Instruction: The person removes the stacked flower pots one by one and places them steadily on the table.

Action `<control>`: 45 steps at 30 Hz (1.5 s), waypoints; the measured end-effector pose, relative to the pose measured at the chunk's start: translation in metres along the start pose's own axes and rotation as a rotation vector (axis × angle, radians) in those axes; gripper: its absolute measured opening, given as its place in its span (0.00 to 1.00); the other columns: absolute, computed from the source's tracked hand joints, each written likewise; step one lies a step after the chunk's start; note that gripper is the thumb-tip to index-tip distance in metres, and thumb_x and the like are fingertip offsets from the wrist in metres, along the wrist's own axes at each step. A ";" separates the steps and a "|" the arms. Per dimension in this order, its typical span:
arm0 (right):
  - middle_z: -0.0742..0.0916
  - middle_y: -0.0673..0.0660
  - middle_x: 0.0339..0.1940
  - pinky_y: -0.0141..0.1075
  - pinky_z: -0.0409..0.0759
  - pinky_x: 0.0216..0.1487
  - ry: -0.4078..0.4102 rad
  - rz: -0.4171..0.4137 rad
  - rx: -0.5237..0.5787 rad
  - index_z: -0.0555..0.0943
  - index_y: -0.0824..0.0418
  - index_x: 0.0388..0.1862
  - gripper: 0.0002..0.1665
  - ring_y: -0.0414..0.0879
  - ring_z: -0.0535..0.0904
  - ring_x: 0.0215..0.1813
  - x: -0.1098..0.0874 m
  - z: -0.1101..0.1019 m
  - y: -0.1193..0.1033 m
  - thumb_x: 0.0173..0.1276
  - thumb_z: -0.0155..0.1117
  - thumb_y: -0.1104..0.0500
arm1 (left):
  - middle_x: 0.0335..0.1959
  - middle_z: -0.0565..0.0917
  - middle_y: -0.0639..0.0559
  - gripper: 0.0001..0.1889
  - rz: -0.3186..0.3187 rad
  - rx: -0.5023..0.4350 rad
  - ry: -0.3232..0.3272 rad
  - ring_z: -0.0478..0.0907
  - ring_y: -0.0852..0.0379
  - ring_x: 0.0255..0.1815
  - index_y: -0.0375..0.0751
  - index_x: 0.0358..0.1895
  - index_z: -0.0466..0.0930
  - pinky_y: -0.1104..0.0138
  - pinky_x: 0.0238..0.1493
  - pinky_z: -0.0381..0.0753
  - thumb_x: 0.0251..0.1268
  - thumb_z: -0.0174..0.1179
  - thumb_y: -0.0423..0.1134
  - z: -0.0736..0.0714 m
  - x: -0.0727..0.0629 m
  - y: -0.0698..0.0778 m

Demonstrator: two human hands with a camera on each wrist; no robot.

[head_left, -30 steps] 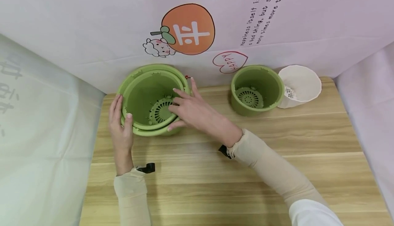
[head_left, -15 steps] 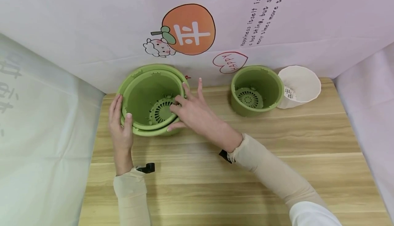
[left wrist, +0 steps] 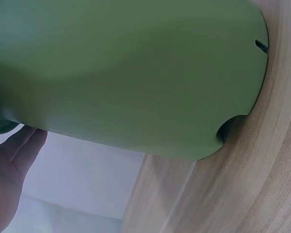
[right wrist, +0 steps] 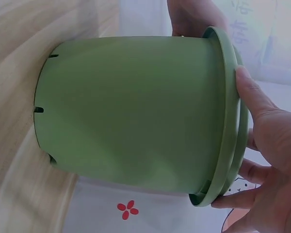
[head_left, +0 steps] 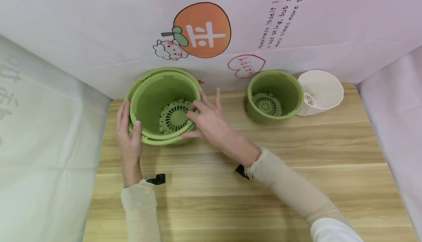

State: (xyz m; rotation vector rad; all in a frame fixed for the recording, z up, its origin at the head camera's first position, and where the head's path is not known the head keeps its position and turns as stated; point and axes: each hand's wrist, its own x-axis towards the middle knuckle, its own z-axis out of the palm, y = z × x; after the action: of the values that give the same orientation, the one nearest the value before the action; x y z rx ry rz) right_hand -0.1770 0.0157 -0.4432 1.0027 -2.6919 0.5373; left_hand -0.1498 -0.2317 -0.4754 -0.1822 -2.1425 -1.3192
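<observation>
Two green plastic flower pots stand nested on the table's left side. The inner pot (head_left: 151, 106) has a slotted bottom and sits off-centre in the outer pot (head_left: 158, 142). My left hand (head_left: 129, 135) holds the outer pot's rim at the left, thumb over the top and fingers along the outside. At the opposite side, my right hand (head_left: 214, 124) grips the inner pot's rim, with fingers reaching inside and the thumb at the front of the rims. The right wrist view shows the outer pot's smooth wall (right wrist: 131, 116) and both rims close together beside the right thumb.
To the right stands a smaller green pot (head_left: 260, 115), with a white pot (head_left: 324, 88) touching or overlapping it from behind. A printed white cloth (head_left: 115, 33) rises along the back edge of the wooden table (head_left: 211, 183).
The inner pot has shifted slightly to the right and its rim looks a little larger in view. My right hand has moved slightly right with it; the left hand stays put.
</observation>
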 end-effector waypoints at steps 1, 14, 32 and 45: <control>0.84 0.54 0.48 0.71 0.33 0.69 0.011 0.002 0.007 0.88 0.52 0.39 0.33 0.71 0.61 0.73 -0.001 0.001 0.000 0.48 0.70 0.28 | 0.70 0.67 0.29 0.32 -0.006 0.002 -0.001 0.60 0.35 0.72 0.24 0.69 0.66 0.57 0.76 0.55 0.68 0.50 0.45 0.000 0.000 0.001; 0.81 0.56 0.46 0.68 0.43 0.72 0.148 -0.009 0.162 0.87 0.57 0.38 0.31 0.71 0.58 0.75 -0.007 0.013 0.002 0.44 0.77 0.35 | 0.72 0.66 0.36 0.37 -0.040 0.022 0.001 0.60 0.49 0.75 0.35 0.72 0.67 0.57 0.76 0.54 0.69 0.48 0.60 -0.001 -0.005 -0.030; 0.78 0.65 0.55 0.50 0.52 0.78 0.348 -0.060 0.349 0.85 0.65 0.33 0.29 0.61 0.72 0.67 -0.007 0.024 0.000 0.42 0.83 0.44 | 0.70 0.67 0.29 0.53 -0.030 -0.042 0.009 0.62 0.36 0.72 0.25 0.67 0.69 0.56 0.73 0.62 0.62 0.44 0.76 0.002 0.002 0.005; 0.78 0.64 0.56 0.49 0.54 0.77 0.371 -0.054 0.354 0.86 0.66 0.34 0.30 0.60 0.71 0.69 -0.005 0.020 -0.002 0.42 0.82 0.43 | 0.71 0.66 0.31 0.54 -0.049 -0.048 0.007 0.62 0.44 0.74 0.29 0.69 0.69 0.52 0.74 0.58 0.61 0.39 0.79 0.001 0.001 0.003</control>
State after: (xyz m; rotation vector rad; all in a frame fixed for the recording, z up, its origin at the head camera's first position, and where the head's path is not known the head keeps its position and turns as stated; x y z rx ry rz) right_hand -0.1733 0.0098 -0.4623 0.9408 -2.2803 1.0974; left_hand -0.1499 -0.2295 -0.4734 -0.1449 -2.1224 -1.3985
